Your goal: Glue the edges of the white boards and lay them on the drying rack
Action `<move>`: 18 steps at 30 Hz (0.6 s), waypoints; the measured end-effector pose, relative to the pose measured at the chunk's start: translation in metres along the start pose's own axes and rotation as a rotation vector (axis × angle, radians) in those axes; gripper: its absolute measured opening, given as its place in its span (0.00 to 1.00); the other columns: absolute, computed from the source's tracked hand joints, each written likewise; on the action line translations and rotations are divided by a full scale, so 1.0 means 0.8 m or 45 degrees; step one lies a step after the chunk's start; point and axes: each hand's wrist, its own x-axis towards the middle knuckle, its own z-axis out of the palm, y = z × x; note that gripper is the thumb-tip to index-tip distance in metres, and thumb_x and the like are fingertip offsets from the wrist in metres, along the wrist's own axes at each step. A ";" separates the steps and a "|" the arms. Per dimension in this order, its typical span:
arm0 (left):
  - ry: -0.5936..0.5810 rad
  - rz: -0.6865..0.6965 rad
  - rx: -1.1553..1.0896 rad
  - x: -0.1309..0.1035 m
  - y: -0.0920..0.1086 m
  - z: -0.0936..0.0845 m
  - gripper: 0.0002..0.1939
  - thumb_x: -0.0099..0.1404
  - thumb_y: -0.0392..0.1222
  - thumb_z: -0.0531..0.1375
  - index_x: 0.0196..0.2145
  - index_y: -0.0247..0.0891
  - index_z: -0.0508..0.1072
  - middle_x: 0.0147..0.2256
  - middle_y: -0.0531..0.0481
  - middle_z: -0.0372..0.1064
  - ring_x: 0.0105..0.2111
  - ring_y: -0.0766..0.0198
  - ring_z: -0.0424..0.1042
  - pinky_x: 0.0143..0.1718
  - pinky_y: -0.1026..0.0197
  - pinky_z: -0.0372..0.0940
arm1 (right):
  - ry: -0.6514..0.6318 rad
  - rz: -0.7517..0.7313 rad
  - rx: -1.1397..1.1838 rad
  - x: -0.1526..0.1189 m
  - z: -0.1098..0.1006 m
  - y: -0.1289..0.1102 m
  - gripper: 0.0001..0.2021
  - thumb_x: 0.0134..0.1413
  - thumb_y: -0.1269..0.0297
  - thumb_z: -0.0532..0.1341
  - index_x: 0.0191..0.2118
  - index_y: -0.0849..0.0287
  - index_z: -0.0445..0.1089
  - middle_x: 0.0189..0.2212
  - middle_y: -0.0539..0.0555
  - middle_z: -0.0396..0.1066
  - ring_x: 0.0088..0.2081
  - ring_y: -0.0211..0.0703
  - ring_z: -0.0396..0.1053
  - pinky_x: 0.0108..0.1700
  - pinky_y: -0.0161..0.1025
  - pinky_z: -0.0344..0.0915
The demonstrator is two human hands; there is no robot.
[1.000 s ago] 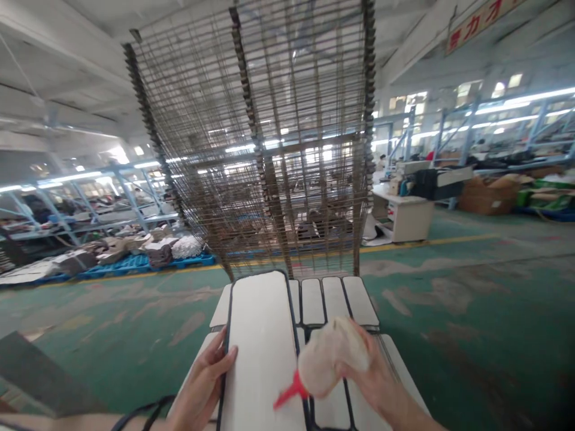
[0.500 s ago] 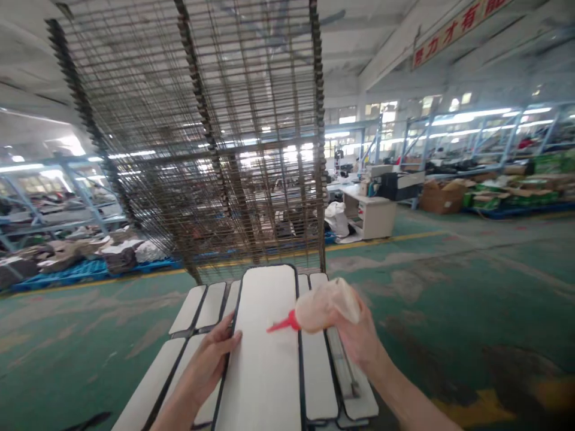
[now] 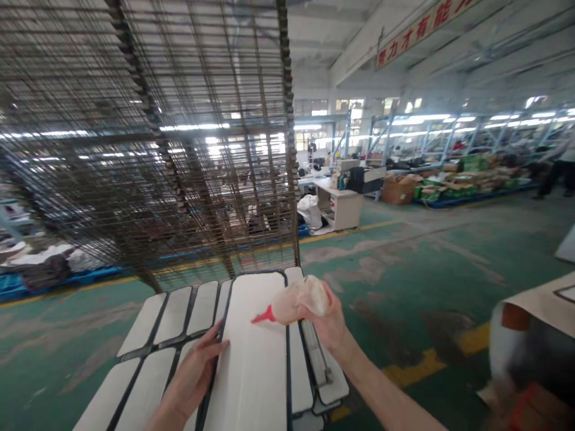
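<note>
My right hand [image 3: 330,320] is closed around a squeeze bottle [image 3: 294,302] of cloudy, pale plastic, tilted so its red nozzle [image 3: 264,315] points down and left. The tip is at or just above the middle of a long white panel [image 3: 251,365] with dark edging; whether it touches cannot be made out. My left hand [image 3: 193,374] grips that panel's left edge, thumb at the rim and fingers partly hidden underneath. Similar white panels [image 3: 146,383] lie in rows below it on both sides. A thin metal rod-like tool [image 3: 326,362] rests on one at the right.
A tall wire-mesh rack [image 3: 202,149] stands just beyond the panels. On the right is a table corner [image 3: 539,305] with a pale top. Farther off are a white workbench [image 3: 341,209], cardboard boxes [image 3: 399,188] and a person's dark-clothed legs [image 3: 559,178] at the far right.
My view has swung right, bringing the table corner into sight. The bottle's nozzle has shifted slightly toward the panel's far end. My left hand keeps its hold on the panel edge.
</note>
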 end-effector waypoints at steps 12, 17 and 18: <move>0.255 0.000 0.042 0.165 -0.007 -0.059 0.38 0.56 0.23 0.56 0.64 0.35 0.55 0.33 0.48 0.78 0.36 0.63 0.76 0.42 0.69 0.68 | 0.684 -0.056 0.117 0.040 -0.121 -0.001 0.19 0.35 0.58 0.74 0.36 0.56 0.73 0.33 0.50 0.76 0.37 0.47 0.74 0.41 0.43 0.73; 0.119 -0.065 0.044 0.194 -0.072 -0.013 0.34 0.53 0.23 0.58 0.58 0.35 0.66 0.31 0.49 0.78 0.35 0.62 0.76 0.42 0.66 0.67 | 0.997 -0.064 0.131 0.030 -0.201 -0.021 0.22 0.29 0.62 0.77 0.35 0.55 0.74 0.34 0.49 0.76 0.35 0.43 0.74 0.35 0.36 0.75; 0.075 -0.064 0.045 0.198 -0.093 0.000 0.34 0.50 0.23 0.59 0.56 0.35 0.68 0.30 0.49 0.78 0.35 0.61 0.76 0.41 0.67 0.67 | 1.051 -0.036 0.146 0.023 -0.212 -0.019 0.23 0.26 0.62 0.77 0.35 0.55 0.74 0.34 0.49 0.76 0.35 0.42 0.74 0.34 0.34 0.75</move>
